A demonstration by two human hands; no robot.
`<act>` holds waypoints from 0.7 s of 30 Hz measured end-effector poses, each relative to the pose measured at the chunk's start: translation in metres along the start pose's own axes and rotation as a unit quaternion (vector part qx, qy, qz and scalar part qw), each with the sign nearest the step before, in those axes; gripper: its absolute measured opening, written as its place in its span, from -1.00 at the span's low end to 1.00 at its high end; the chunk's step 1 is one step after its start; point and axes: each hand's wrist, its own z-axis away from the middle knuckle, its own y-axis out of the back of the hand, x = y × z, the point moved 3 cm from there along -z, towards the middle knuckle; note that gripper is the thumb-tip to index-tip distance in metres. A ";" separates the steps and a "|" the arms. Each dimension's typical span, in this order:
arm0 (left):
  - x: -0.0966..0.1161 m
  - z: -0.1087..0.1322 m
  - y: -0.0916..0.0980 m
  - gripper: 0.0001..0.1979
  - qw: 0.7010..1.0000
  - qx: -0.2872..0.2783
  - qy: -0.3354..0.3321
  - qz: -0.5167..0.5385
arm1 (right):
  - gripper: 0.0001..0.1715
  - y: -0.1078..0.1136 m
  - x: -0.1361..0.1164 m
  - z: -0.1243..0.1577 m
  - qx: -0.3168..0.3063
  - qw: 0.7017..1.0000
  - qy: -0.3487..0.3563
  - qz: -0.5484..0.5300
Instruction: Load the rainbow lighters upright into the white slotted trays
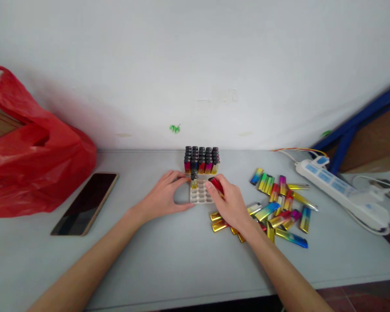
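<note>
A pale tray (pixel 201 199) with rows of oval holes lies on the table in front of me. My left hand (pixel 164 193) holds it by the left side, thumb at the near corner and fingers at the far one. Lighters with black tops and clear yellowish bodies (pixel 194 182) stand in its left column. In my right hand (pixel 230 201), over the tray's right side, is a red lighter (pixel 216 184), tilted; its lower end is hidden by the fingers. Just behind the tray, a block of upright black-topped lighters (pixel 202 160) stands in close rows.
Many shiny coloured lighters or lighter casings (pixel 281 212) lie scattered at right, some beneath my right forearm. Beyond them is a white power strip (pixel 341 190) with cables. At left are a phone (pixel 84 203) and a red plastic bag (pixel 42 160). A wall (pixel 195 78) rises behind.
</note>
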 end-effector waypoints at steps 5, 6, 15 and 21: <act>0.001 0.000 0.000 -0.36 1.000 -0.002 -0.001 0.012 | -0.58 0.003 -0.005 -0.001 -0.006 0.997 0.083 0.000; 0.001 0.000 0.001 -0.36 1.000 -0.001 -0.002 0.015 | -0.55 0.003 -0.004 -0.001 -0.006 0.996 0.086 0.004; 0.001 0.000 0.000 -0.35 1.000 0.000 -0.004 0.013 | -0.59 -0.001 0.002 0.000 -0.034 0.997 0.072 0.012; 0.002 0.000 0.000 -0.39 1.000 0.004 0.000 0.015 | -0.59 -0.019 0.005 -0.003 -0.076 0.982 0.123 0.122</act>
